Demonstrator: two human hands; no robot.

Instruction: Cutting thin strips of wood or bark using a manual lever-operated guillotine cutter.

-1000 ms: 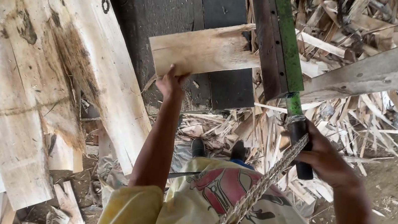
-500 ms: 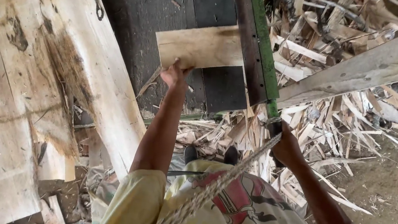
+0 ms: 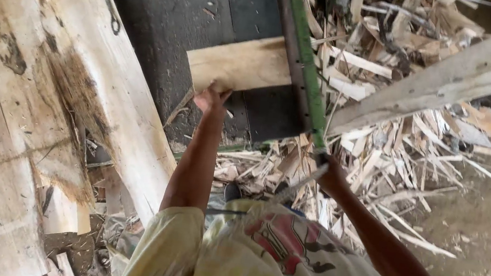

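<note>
The site is presenting as a rough woodworking yard or sawmill. Broad, pale, stained planks are leaning along one side, a heap of splintered offcuts and wood scraps is covering the bare dirt ground, and a long sawn beam is crossing above it. A short cut board is resting against a dark, dusty machine surface beside a green-edged metal rail.

The person wears a pale yellow short-sleeved shirt with a red and black print between both bare forearms.
</note>
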